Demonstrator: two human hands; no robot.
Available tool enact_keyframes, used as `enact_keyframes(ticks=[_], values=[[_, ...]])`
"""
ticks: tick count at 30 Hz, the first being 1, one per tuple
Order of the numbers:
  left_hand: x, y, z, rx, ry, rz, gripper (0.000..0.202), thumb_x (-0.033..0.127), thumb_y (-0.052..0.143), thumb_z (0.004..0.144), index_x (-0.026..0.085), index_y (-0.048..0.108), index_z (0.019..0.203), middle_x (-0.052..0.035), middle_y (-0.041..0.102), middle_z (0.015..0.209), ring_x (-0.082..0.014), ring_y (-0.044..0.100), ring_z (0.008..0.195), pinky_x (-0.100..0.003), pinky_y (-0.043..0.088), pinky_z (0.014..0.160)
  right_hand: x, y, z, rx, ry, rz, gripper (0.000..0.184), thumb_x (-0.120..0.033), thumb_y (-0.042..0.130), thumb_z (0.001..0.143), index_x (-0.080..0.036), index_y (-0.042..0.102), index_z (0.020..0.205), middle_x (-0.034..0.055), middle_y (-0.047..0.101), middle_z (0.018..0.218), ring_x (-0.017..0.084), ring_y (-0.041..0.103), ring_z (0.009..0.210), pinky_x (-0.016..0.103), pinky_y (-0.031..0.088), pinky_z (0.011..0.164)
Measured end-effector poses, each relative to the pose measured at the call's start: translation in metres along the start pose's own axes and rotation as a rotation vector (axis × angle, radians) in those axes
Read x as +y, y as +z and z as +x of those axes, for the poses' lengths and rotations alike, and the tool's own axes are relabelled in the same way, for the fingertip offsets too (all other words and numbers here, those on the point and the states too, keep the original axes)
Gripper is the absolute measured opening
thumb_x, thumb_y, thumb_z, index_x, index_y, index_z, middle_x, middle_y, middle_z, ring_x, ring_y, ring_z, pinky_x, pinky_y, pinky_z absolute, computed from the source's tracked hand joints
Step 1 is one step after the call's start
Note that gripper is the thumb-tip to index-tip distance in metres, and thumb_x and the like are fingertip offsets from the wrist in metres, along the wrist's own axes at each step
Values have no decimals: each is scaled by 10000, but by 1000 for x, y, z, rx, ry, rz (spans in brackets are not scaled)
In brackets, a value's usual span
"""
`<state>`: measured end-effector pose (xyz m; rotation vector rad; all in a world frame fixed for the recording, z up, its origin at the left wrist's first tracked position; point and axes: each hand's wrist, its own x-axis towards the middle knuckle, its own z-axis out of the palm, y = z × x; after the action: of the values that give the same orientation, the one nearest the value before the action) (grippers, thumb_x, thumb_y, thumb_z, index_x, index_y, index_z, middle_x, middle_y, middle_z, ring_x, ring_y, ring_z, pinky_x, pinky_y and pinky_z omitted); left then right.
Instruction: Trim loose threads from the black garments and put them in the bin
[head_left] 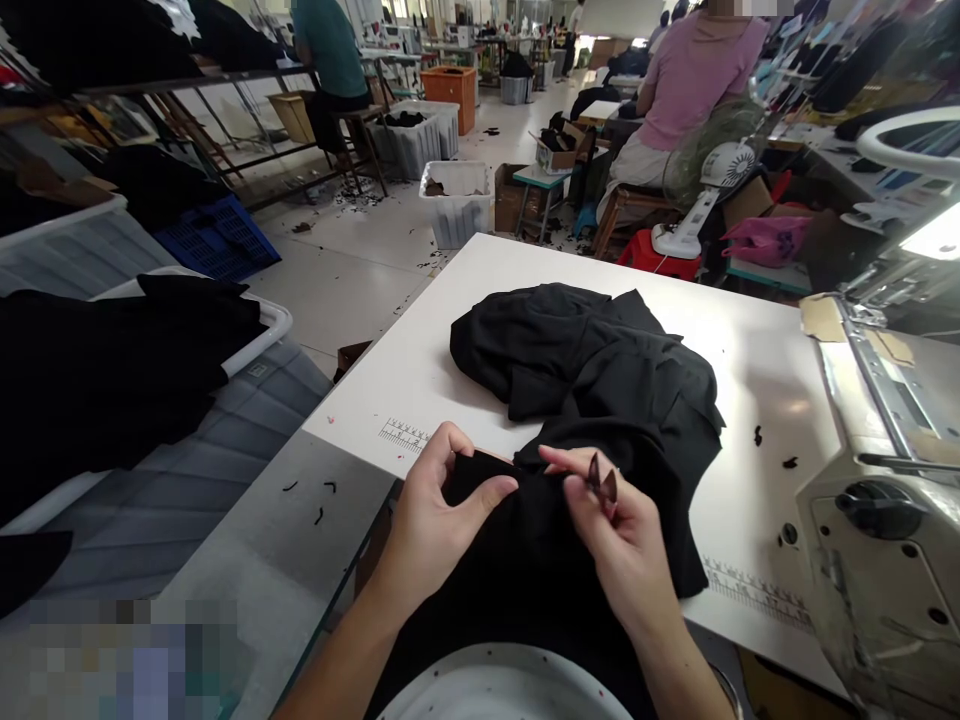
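Black fabric (607, 370) lies heaped on the white table and runs down over its front edge towards my lap. My left hand (442, 510) grips the near edge of this cloth, its thumb stretched along the top. Close on the right, my right hand (619, 520) pinches the same edge between thumb and forefinger. Small thread snips (602, 484) are tucked in that right hand, their blades poking up past the fingers. The cloth covers some of my fingertips.
A sewing machine (870, 520) stands at the right of the white table (420, 400). Printed rulers run along its front edge. To the left is a grey bin (262, 450) piled with black cloth. A fan (720, 180) and a seated person in pink (697, 70) are beyond.
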<state>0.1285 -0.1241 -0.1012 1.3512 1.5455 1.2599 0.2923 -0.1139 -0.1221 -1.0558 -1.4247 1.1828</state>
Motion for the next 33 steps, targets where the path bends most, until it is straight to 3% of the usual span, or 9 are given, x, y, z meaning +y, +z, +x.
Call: enact_keyframes(ticks=[3, 10, 13, 15, 18, 21, 23, 26, 33], values=[[2, -1, 0, -20, 2, -31, 292, 252, 660, 745, 214, 372, 720, 43, 666, 720, -116, 633, 666, -202, 477, 624, -3, -15, 0, 46, -18, -98, 241, -338, 438, 971, -237, 657, 978, 20, 562, 806, 127, 535, 688, 230, 424, 605], [4, 0, 2, -85, 29, -32, 279, 180, 628, 756, 220, 353, 735, 39, 685, 745, -122, 656, 703, -226, 487, 657, -14, -26, 9, -213, 41, -241, 167, -278, 534, 895, -230, 567, 1053, 19, 557, 851, 148, 525, 740, 220, 425, 616], [4, -2, 1, -99, 34, -21, 283, 171, 627, 754, 219, 348, 734, 34, 681, 755, -124, 652, 715, -234, 489, 673, -14, -20, 16, -297, -7, -291, 56, -208, 555, 859, -205, 591, 901, 16, 559, 779, 149, 518, 701, 234, 404, 610], [4, -3, 1, -90, 19, -7, 284, 183, 632, 757, 217, 351, 735, 30, 676, 762, -125, 648, 734, -241, 490, 697, -14, -17, 17, -299, -65, -303, 114, -184, 534, 867, -190, 540, 754, 3, 532, 709, 133, 492, 651, 234, 381, 596], [5, -2, 1, -81, -15, -3, 292, 199, 641, 755, 217, 349, 740, 34, 672, 759, -119, 638, 730, -238, 487, 703, -15, -18, 13, -257, -81, -308, 179, -187, 534, 871, -186, 487, 698, -21, 467, 639, 108, 425, 569, 228, 338, 538], [6, 0, 2, -90, -17, -24, 290, 191, 640, 750, 218, 351, 745, 41, 677, 755, -110, 635, 726, -227, 486, 702, -13, -22, 6, -324, 23, -271, 146, -196, 527, 871, -192, 489, 730, -28, 459, 648, 106, 419, 567, 222, 333, 526], [7, 2, 3, -93, -1, -37, 285, 175, 632, 749, 219, 351, 749, 47, 682, 757, -103, 639, 732, -219, 488, 712, -11, -24, 2, -363, 93, -216, 56, -259, 515, 891, -205, 518, 873, -17, 500, 731, 119, 458, 627, 220, 362, 560], [8, 1, 3, -91, 16, -46, 291, 162, 632, 744, 221, 347, 748, 55, 687, 750, -96, 644, 722, -207, 492, 702, -9, -25, 1, -315, 121, -174, 196, -369, 429, 945, -225, 478, 1069, 5, 523, 826, 142, 492, 709, 235, 389, 598], [11, -1, 4, -108, 12, -8, 302, 167, 650, 732, 219, 353, 726, 62, 678, 720, -90, 634, 680, -189, 491, 651, -15, -26, 11, -290, 112, -242, 138, -323, 504, 901, -199, 559, 870, 20, 561, 786, 156, 508, 715, 245, 378, 575]])
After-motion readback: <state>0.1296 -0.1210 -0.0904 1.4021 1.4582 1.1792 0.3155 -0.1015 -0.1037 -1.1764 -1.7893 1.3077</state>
